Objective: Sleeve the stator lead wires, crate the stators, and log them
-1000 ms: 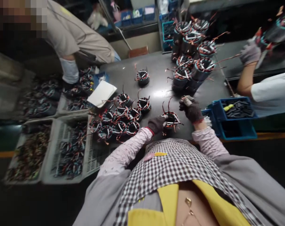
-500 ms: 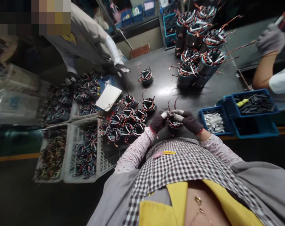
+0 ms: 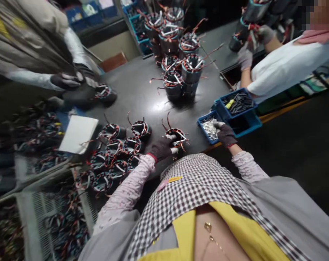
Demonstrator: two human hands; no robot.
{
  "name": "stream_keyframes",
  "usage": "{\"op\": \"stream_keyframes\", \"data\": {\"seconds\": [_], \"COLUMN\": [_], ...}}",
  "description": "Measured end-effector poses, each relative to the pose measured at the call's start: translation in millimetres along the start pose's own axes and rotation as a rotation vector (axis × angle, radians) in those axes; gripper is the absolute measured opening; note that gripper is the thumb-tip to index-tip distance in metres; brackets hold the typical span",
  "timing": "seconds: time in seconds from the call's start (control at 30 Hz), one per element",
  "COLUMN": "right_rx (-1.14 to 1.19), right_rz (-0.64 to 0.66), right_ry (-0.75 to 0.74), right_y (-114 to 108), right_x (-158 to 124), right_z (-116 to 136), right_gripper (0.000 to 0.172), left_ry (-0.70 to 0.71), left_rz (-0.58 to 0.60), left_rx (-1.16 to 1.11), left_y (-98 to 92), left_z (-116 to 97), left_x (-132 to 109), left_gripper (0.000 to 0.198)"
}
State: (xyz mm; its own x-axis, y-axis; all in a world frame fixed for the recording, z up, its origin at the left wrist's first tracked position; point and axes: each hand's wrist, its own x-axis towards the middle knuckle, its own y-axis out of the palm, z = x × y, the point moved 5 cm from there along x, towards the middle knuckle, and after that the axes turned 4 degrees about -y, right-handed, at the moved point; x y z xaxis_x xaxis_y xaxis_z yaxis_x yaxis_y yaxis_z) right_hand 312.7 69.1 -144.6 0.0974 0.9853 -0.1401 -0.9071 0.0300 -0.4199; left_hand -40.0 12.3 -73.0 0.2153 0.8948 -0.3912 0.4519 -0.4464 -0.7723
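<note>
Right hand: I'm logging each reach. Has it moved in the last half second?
Yes. The right hand left the stator and went right, into the small blue bin.

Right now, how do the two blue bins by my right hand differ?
The near bin holds pale silvery pieces; the far bin holds black pieces and a yellow-handled tool. Your right hand reaches into the near bin, none into the far bin. Both are blue, open-topped, side by side.
</note>
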Motion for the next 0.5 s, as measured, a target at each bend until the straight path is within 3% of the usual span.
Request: {"op": "stream_keyframes", "data": {"seconds": [0.1, 0.2, 0.37, 0.5], "right_rx": [-0.055, -0.077, -0.101, -0.148], "right_rz": [0.052, 0.03, -0.004, -0.088], "right_ry": [0.032, 0.043, 0.044, 0.07], "right_y": [-13.9, -18.5, -39.8, -81.5], "right_x": [0.9, -1.9, -7.6, 7.1], "right_z": [-24.6, -34.0, -43.7, -52.2], "right_gripper": [0.003, 0.005, 0.009, 0.01], "left_ry": [0.002, -0.046, -0.063, -0.191], "left_rz": [0.179, 0.235, 0.101, -0.139], "left_rx": [0.33, 0.452, 0.442, 0.115], "left_y": [4.3, 7.3, 18.5, 18.9], "left_z": [-12.8, -18.1, -7.4, 6.3], "left_x": [3.6, 4.9, -12.2, -27.4], "left_gripper": [0.047, 0.04, 0.036, 0.04]}}
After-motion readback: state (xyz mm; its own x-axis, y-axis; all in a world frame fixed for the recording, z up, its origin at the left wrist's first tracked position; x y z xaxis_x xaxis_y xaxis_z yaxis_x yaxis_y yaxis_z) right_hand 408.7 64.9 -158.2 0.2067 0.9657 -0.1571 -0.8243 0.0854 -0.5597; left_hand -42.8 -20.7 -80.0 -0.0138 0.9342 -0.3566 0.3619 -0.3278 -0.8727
